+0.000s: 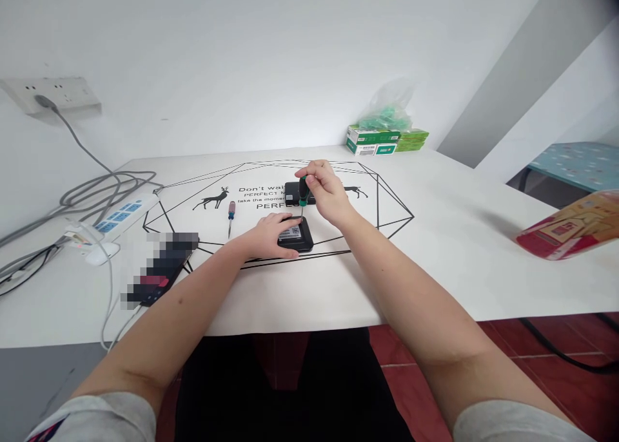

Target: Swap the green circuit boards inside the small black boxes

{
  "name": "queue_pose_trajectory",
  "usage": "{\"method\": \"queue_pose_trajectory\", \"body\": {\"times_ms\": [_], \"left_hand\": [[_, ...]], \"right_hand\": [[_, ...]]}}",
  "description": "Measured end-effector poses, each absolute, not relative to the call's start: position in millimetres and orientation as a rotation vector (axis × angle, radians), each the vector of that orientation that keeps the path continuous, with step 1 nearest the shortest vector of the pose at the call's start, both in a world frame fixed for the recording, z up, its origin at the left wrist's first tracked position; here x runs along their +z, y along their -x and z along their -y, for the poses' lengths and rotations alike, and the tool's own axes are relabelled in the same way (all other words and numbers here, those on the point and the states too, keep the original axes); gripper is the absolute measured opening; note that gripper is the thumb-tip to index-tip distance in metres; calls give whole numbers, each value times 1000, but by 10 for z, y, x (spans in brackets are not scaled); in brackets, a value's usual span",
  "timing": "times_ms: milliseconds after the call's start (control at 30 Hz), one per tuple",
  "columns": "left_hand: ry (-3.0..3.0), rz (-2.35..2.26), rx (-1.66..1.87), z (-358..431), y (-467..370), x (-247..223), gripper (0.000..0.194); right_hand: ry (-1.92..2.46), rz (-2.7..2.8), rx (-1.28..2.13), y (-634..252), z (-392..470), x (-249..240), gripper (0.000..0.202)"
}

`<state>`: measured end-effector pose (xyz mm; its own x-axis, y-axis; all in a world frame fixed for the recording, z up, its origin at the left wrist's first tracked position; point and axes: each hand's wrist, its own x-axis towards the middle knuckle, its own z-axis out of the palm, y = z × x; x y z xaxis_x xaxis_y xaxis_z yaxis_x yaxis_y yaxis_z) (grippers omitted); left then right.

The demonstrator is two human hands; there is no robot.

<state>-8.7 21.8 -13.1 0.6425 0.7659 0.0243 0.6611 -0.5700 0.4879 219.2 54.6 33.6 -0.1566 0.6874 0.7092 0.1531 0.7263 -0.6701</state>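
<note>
My right hand (pixel 327 189) is closed around the green-and-black handle of a screwdriver (pixel 303 191). It holds the tool upright, tip down at the upper edge of a small black box-shaped device (pixel 304 242) with a white label on top. My left hand (pixel 265 237) grips that device from the left, thumb along the near side and fingers across the far side, covering part of it. Just behind lies another black device (pixel 292 192), partly hidden by the screwdriver and my right hand. A second screwdriver (pixel 231 211), with a red-and-blue handle, rests left of my hands.
On the left are a power strip (pixel 123 215), grey cables (pixel 91 194) and a partly pixelated phone (pixel 164 268). Green-and-white boxes (pixel 372 139) under a plastic bag (pixel 389 110) stand at the back wall. A red-and-yellow package (pixel 568 226) lies at the right.
</note>
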Motion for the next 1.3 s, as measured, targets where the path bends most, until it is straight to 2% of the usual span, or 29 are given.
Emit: {"method": "queue_pose_trajectory", "body": {"times_ms": [133, 300, 333, 467, 633, 733, 833, 967, 1033, 1133, 1233, 1267, 1300], "left_hand": [[-2427, -1122, 315, -215, 96, -127, 100], [-2438, -1144, 257, -212, 90, -122, 103], [-2441, -1144, 260, -208, 86, -116, 103], [-2454, -1162, 239, -190, 68, -81, 103], [-2469, -1173, 202, -175, 52, -69, 104], [-2453, -1157, 215, -179, 80, -76, 104], [-2386, -1144, 222, -208, 118, -49, 104], [-2332, -1132, 187, -265, 86, 87, 96], [-2369, -1175, 77, -288, 33, 178, 97], [-2495, -1216, -35, -323, -37, 260, 94], [-2546, -1237, 44, -344, -45, 199, 84], [-2540, -1237, 124, -343, -33, 148, 80], [-2534, -1246, 226, -338, -14, 87, 77]], "right_hand": [[670, 1691, 501, -2201, -550, 335, 27], [656, 1583, 643, -2152, -498, 330, 12], [659, 1573, 664, -2132, -488, 326, 12], [653, 1542, 743, -2051, -480, 286, 35], [593, 1523, 848, -2036, -530, 205, 31], [642, 1590, 747, -2093, -570, 186, 23], [648, 1693, 458, -2147, -605, 191, 20], [599, 1697, 202, -2142, -617, 188, 32], [573, 1691, 171, -2116, -604, 183, 38], [550, 1680, 161, -2081, -573, 186, 33], [607, 1642, 229, -2055, -549, 194, 16], [647, 1627, 273, -2047, -545, 195, 13], [693, 1611, 322, -2040, -541, 195, 19]]}}
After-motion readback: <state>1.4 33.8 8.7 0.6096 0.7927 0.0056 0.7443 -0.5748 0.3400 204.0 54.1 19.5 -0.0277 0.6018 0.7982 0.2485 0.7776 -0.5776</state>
